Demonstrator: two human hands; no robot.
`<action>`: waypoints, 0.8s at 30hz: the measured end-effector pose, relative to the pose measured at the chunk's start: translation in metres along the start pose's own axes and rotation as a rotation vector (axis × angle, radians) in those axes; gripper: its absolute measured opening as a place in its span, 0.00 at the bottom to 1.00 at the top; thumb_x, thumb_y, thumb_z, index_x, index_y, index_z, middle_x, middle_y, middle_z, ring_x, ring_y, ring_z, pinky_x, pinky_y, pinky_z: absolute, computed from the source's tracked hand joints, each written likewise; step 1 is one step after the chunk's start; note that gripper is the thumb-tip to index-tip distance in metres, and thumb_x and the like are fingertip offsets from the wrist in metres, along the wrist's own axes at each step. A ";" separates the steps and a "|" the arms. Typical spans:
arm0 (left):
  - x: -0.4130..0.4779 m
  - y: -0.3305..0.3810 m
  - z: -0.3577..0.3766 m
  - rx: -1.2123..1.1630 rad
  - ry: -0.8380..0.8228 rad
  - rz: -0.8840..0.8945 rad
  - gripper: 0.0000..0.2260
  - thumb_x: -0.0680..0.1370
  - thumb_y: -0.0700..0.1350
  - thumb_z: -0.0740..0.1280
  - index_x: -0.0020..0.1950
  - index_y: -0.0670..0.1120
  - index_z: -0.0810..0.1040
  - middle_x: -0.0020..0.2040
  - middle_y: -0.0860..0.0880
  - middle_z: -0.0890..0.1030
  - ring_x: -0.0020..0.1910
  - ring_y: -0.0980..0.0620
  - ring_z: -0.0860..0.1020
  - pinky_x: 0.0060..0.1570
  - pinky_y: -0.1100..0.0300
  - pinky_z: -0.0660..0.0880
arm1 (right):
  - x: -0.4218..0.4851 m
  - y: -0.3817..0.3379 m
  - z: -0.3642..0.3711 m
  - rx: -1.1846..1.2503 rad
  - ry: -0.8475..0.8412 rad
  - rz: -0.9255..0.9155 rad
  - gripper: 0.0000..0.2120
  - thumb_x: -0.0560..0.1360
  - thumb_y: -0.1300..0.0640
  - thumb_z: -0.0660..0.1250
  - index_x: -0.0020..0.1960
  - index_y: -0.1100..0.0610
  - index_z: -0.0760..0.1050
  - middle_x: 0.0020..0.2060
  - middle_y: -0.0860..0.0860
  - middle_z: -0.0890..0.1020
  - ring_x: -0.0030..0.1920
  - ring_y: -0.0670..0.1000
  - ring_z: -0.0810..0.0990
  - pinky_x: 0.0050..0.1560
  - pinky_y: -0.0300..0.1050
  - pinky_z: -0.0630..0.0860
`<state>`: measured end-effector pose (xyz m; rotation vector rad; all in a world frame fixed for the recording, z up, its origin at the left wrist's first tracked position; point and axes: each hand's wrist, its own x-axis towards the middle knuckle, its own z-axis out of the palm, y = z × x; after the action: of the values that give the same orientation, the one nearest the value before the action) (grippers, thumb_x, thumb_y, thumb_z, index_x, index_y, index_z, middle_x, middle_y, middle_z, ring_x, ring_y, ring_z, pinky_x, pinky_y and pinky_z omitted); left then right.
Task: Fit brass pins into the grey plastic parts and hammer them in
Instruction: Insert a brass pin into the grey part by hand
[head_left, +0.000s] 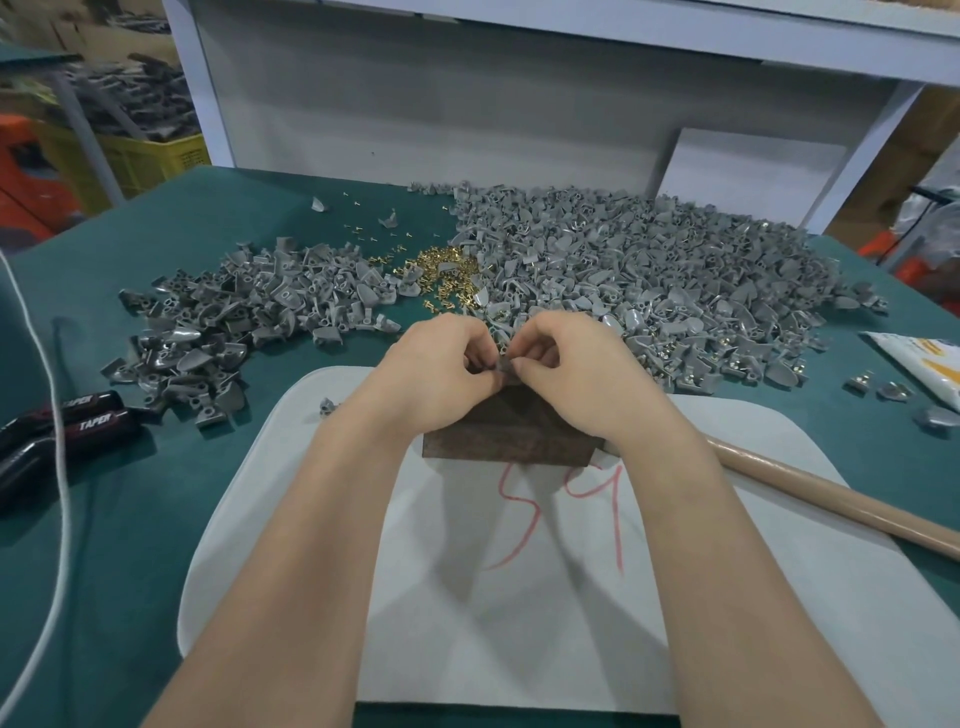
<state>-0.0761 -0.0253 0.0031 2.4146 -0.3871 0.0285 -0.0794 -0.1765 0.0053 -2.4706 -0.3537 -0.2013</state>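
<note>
My left hand and my right hand meet over the far edge of a dark wooden block. Between their fingertips they pinch one small grey plastic part, mostly hidden by the fingers. Whether a brass pin is in it I cannot tell. Loose brass pins lie in a small heap just beyond the hands. A large pile of grey plastic parts spreads to the right, and a smaller pile lies to the left. A wooden hammer handle runs off to the right; its head is hidden.
The block sits on a white board with red marks, on a green table. Black handled tools marked TAPER and a white cord lie at the left. A white and yellow bag lies at the right edge.
</note>
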 end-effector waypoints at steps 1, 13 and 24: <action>0.000 0.000 0.000 -0.001 0.001 -0.001 0.03 0.75 0.48 0.70 0.46 0.50 0.78 0.45 0.52 0.80 0.47 0.52 0.77 0.49 0.58 0.74 | 0.000 0.000 0.000 -0.011 0.003 -0.001 0.07 0.74 0.62 0.67 0.42 0.50 0.75 0.33 0.42 0.75 0.34 0.39 0.72 0.35 0.26 0.67; 0.000 0.002 0.001 0.013 0.016 -0.006 0.02 0.75 0.47 0.70 0.45 0.50 0.78 0.43 0.53 0.79 0.46 0.52 0.77 0.48 0.59 0.73 | 0.000 0.001 0.000 -0.077 -0.001 -0.001 0.07 0.75 0.60 0.67 0.41 0.50 0.72 0.34 0.42 0.73 0.36 0.41 0.71 0.35 0.28 0.64; 0.000 0.002 0.001 0.015 0.019 0.000 0.02 0.74 0.46 0.70 0.42 0.51 0.78 0.41 0.54 0.79 0.46 0.53 0.77 0.47 0.60 0.73 | -0.002 -0.001 -0.006 0.040 -0.051 0.034 0.09 0.74 0.60 0.68 0.38 0.48 0.76 0.34 0.45 0.79 0.39 0.47 0.77 0.46 0.41 0.75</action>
<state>-0.0771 -0.0271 0.0033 2.4272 -0.3796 0.0540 -0.0821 -0.1800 0.0103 -2.4437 -0.3344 -0.1159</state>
